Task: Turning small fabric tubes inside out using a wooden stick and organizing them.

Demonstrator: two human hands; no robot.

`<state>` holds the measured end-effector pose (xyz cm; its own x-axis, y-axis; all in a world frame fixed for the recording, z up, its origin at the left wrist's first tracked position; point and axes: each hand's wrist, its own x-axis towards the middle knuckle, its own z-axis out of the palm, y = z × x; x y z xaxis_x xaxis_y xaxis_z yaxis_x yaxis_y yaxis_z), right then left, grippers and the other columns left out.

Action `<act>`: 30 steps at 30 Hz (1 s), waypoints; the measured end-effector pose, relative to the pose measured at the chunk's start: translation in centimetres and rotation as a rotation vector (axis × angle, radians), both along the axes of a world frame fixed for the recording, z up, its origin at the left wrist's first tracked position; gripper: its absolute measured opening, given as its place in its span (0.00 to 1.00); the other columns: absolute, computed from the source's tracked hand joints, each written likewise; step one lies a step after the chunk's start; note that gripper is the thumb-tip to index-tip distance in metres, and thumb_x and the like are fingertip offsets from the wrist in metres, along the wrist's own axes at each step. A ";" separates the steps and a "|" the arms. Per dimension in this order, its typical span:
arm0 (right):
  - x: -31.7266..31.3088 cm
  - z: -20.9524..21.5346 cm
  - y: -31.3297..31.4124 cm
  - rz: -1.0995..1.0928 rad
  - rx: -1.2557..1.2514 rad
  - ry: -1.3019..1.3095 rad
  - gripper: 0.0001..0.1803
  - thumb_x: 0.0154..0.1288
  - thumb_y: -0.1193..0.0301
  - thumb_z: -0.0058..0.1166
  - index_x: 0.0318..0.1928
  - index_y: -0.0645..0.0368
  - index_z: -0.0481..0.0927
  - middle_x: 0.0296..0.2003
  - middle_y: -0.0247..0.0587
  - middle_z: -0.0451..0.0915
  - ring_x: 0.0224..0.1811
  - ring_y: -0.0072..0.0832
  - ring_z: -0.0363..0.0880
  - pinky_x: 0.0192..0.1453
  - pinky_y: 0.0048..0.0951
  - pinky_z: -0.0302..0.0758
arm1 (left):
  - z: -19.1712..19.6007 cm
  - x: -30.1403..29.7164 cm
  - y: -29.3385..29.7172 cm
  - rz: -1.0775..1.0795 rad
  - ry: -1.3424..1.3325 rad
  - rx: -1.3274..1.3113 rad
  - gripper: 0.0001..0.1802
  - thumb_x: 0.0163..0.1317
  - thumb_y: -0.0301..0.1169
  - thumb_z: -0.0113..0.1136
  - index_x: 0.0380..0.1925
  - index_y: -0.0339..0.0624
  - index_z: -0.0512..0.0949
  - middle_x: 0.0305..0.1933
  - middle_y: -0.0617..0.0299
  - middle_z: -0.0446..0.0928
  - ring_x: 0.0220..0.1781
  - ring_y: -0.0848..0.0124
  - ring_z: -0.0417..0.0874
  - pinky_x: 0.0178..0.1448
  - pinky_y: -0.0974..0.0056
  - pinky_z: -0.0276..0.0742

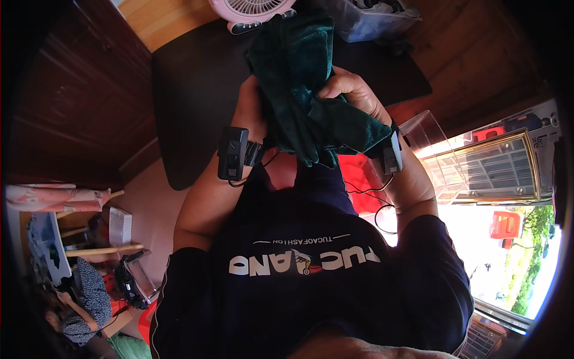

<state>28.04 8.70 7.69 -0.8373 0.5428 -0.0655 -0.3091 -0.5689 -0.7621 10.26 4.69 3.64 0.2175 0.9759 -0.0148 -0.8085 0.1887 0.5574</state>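
Observation:
A dark green velvet cloth (302,66) is bunched and folded in front of me, held up above a dark board. My right hand (356,90) grips its right side, with the thumb pressed on top of the fabric. At the cloth's left side is my left hand (251,102), closed on it; its fingers are mostly hidden behind the folds. Loose ends of the fabric hang toward my lap. Each wrist carries a strapped black device, with thin cables running from them.
The dark board (191,90) lies on a wooden table. At its far edge stand a pink fan (251,13) and a clear plastic bin (373,21) with cloth inside. A glass-fronted frame (490,167) is on the right. Another person (86,302) is at lower left.

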 end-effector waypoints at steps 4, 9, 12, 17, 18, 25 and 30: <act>-0.5 0.3 -0.6 -0.076 0.128 -0.061 0.29 0.46 0.78 0.54 0.54 0.68 0.71 0.45 0.48 0.80 0.45 0.33 0.81 0.55 0.32 0.76 | 0.2 0.4 -0.1 0.106 0.081 -0.054 0.24 0.65 0.45 0.44 0.47 0.36 0.74 0.43 0.55 0.78 0.41 0.66 0.81 0.44 0.64 0.78; -0.9 -0.4 0.1 -0.173 0.346 -0.231 0.31 0.43 0.76 0.56 0.54 0.67 0.71 0.43 0.44 0.80 0.43 0.30 0.80 0.54 0.29 0.75 | -0.6 0.7 0.5 0.149 0.102 0.017 0.23 0.65 0.45 0.45 0.47 0.36 0.75 0.41 0.57 0.79 0.38 0.68 0.81 0.40 0.66 0.80; -1.1 -0.4 0.7 -0.241 0.407 -0.315 0.31 0.43 0.75 0.56 0.53 0.66 0.71 0.41 0.42 0.80 0.41 0.28 0.79 0.53 0.27 0.74 | -1.7 0.8 1.9 0.186 0.036 -0.012 0.23 0.66 0.43 0.45 0.49 0.35 0.74 0.46 0.54 0.78 0.45 0.65 0.81 0.49 0.62 0.79; -1.4 -0.7 0.9 -0.406 0.468 -0.392 0.27 0.47 0.74 0.54 0.52 0.66 0.71 0.40 0.40 0.79 0.40 0.26 0.78 0.50 0.25 0.74 | -1.5 1.2 3.2 0.221 0.094 0.011 0.19 0.66 0.43 0.48 0.45 0.40 0.76 0.41 0.59 0.79 0.39 0.68 0.81 0.44 0.65 0.79; -1.8 -1.0 1.0 -0.430 0.460 -0.366 0.28 0.45 0.72 0.58 0.51 0.67 0.73 0.38 0.42 0.80 0.38 0.28 0.79 0.50 0.25 0.73 | -1.4 1.2 3.3 0.213 0.107 0.016 0.19 0.66 0.43 0.48 0.45 0.40 0.76 0.41 0.59 0.79 0.39 0.68 0.81 0.44 0.65 0.79; -3.0 -2.7 1.1 -0.426 0.358 -0.155 0.25 0.48 0.73 0.58 0.50 0.68 0.73 0.42 0.42 0.77 0.45 0.29 0.76 0.53 0.27 0.71 | -1.5 0.2 4.0 0.061 0.014 0.135 0.22 0.68 0.45 0.42 0.49 0.40 0.75 0.47 0.58 0.78 0.48 0.67 0.80 0.54 0.62 0.75; -5.7 -5.4 1.7 -0.642 0.282 -0.030 0.29 0.48 0.73 0.58 0.53 0.69 0.67 0.42 0.46 0.77 0.43 0.29 0.77 0.49 0.28 0.75 | -0.3 -2.2 2.5 0.139 0.206 -0.041 0.34 0.68 0.53 0.38 0.61 0.36 0.65 0.60 0.50 0.70 0.61 0.60 0.72 0.66 0.57 0.65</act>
<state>22.33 10.44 2.25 -0.3459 0.9289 0.1323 -0.4944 -0.0606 -0.8671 8.06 7.22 3.29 0.0699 0.9939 -0.0850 -0.6986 0.1095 0.7071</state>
